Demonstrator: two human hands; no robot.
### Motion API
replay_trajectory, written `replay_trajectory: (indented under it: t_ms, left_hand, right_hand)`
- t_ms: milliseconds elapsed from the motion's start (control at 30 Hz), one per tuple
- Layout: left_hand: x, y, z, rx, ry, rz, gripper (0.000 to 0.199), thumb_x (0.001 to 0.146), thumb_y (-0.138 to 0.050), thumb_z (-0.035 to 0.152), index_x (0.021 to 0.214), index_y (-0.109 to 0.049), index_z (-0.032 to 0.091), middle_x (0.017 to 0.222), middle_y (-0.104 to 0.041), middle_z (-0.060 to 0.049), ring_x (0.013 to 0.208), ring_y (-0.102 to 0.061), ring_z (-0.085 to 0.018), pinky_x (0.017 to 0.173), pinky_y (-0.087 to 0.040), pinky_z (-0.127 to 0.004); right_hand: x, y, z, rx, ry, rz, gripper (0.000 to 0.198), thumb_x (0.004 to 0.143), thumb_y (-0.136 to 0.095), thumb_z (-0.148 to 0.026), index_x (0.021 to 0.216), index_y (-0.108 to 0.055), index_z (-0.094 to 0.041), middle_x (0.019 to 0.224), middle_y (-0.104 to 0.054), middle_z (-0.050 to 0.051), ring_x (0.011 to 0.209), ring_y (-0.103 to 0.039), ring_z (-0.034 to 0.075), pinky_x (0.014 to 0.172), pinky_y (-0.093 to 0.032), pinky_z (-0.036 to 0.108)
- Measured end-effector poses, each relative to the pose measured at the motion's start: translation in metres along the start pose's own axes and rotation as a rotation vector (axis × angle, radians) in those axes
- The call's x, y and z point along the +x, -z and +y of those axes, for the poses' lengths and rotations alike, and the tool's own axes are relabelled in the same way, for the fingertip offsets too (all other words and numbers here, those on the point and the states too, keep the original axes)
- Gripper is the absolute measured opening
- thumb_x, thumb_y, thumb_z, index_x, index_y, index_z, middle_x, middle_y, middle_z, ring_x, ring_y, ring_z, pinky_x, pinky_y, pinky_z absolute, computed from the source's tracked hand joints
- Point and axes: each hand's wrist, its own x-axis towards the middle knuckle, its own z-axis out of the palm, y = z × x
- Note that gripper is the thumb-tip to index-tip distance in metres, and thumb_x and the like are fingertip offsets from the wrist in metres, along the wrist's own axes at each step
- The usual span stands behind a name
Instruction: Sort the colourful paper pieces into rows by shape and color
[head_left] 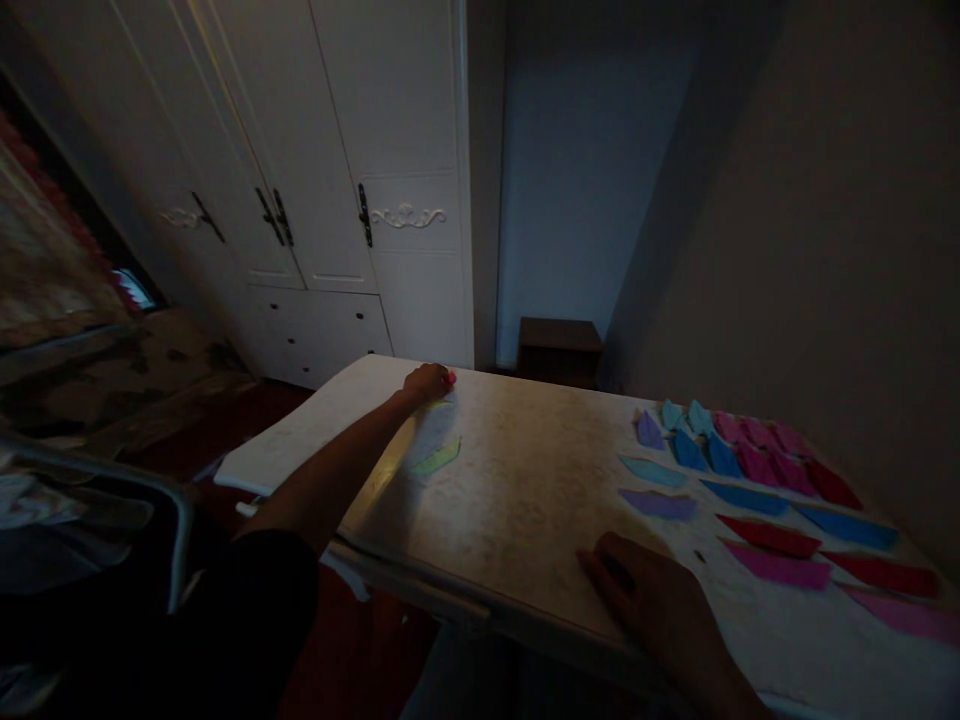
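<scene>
My left hand [426,381] reaches to the far edge of the table, its fingers closed on a small bright pink-red piece [451,377], apparently folded paper, mostly hidden by the fingers. Just below it lies a yellowish paper piece [439,404], partly covered. Nearer to me is a light green folded paper boat [437,458]. My right hand [652,590] rests low at the near edge of the table, fingers loosely bent and apart, with nothing visible in them. Beyond it lies a purple paper boat [658,504].
Several folded paper boats in blue, red [769,537], magenta [776,566] and teal [652,472] lie in rows on the right of the table [517,480]. A white wardrobe [412,130] stands behind, with a brown cabinet [560,335] beside it. A metal-framed chair [180,530] is at left.
</scene>
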Motion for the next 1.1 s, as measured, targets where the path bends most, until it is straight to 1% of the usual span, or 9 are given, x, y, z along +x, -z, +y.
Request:
replay_trajectory:
  t_ms: [167,333,433,567,700,800,867,967,1100]
  left_hand:
    - [-0.001,0.003,-0.002,0.002,-0.050,0.063,0.034,0.080,-0.060,0.031,0.112,-0.067,0.022,0.108,-0.070,-0.008,0.098,-0.065,-0.021,0.081,-0.050,-0.026]
    - [-0.021,0.018,0.010,-0.051,-0.199,0.138,0.030,0.083,-0.057,0.023,0.112,-0.066,0.019,0.112,-0.069,-0.006,0.104,-0.062,-0.019,0.089,-0.046,-0.026]
    - [-0.042,0.025,0.033,-0.112,-0.345,0.191,0.027,0.082,-0.059,0.024,0.107,-0.068,0.017,0.111,-0.068,-0.007,0.101,-0.062,-0.021,0.090,-0.046,-0.029]
    - [-0.084,0.029,0.083,-0.286,-0.539,0.262,0.024,0.082,-0.060,0.028,0.102,-0.071,0.018,0.102,-0.070,-0.007,0.090,-0.065,-0.020,0.083,-0.049,-0.030]
    - [-0.133,0.023,0.137,-0.455,-0.720,0.184,0.024,0.083,-0.062,0.028,0.104,-0.070,0.016,0.090,-0.071,-0.005,0.076,-0.064,-0.014,0.075,-0.049,-0.026]
    - [-0.161,0.014,0.169,-0.443,-0.919,0.065,0.023,0.083,-0.064,0.027,0.104,-0.070,0.018,0.099,-0.070,-0.006,0.080,-0.063,-0.014,0.076,-0.049,-0.025]
    - [-0.172,0.006,0.185,-0.396,-1.012,-0.011,0.021,0.084,-0.064,0.027,0.102,-0.070,0.019,0.102,-0.070,-0.006,0.085,-0.064,-0.015,0.077,-0.048,-0.026]
    - [-0.179,-0.006,0.204,-0.325,-1.078,-0.114,0.018,0.084,-0.063,0.025,0.099,-0.072,0.020,0.102,-0.070,-0.005,0.088,-0.065,-0.016,0.078,-0.048,-0.026]
    - [-0.181,-0.017,0.222,-0.244,-1.084,-0.167,0.019,0.081,-0.064,0.020,0.098,-0.072,0.020,0.104,-0.071,-0.004,0.092,-0.065,-0.019,0.081,-0.048,-0.028]
  right_hand:
    - [0.001,-0.002,0.003,0.055,0.008,0.007,0.037,0.092,-0.044,-0.045,0.064,-0.054,-0.022,0.055,-0.058,-0.001,0.049,-0.057,0.014,0.048,-0.032,0.024]
    - [0.001,-0.003,0.003,0.052,0.036,0.040,0.036,0.092,-0.046,-0.043,0.063,-0.053,-0.021,0.054,-0.058,-0.001,0.047,-0.055,0.013,0.048,-0.030,0.024]
    - [0.001,-0.002,0.001,0.024,0.048,0.052,0.034,0.092,-0.045,-0.040,0.065,-0.053,-0.021,0.057,-0.059,0.000,0.049,-0.055,0.013,0.049,-0.029,0.024]
    - [0.002,0.000,-0.002,-0.029,0.047,0.048,0.031,0.093,-0.045,-0.037,0.069,-0.056,-0.020,0.062,-0.063,0.001,0.054,-0.057,0.014,0.053,-0.030,0.025]
    - [0.002,0.005,-0.007,-0.091,0.039,0.021,0.026,0.092,-0.048,-0.032,0.072,-0.059,-0.019,0.066,-0.065,0.002,0.059,-0.058,0.014,0.055,-0.030,0.026]
    - [-0.001,0.008,-0.009,-0.091,0.073,-0.021,0.023,0.092,-0.049,-0.028,0.075,-0.062,-0.018,0.072,-0.068,0.004,0.065,-0.061,0.015,0.058,-0.033,0.026]
    - [-0.003,0.009,-0.009,-0.075,0.124,-0.025,0.021,0.091,-0.050,-0.026,0.078,-0.064,-0.018,0.076,-0.070,0.005,0.068,-0.062,0.016,0.061,-0.035,0.026]
    - [-0.008,0.007,-0.007,-0.076,0.213,0.004,0.021,0.090,-0.053,-0.027,0.074,-0.064,-0.017,0.074,-0.069,0.005,0.067,-0.061,0.015,0.062,-0.035,0.026]
    - [-0.011,0.002,-0.004,-0.064,0.307,0.068,0.025,0.088,-0.056,-0.030,0.067,-0.063,-0.018,0.065,-0.066,0.004,0.063,-0.058,0.015,0.063,-0.034,0.028]
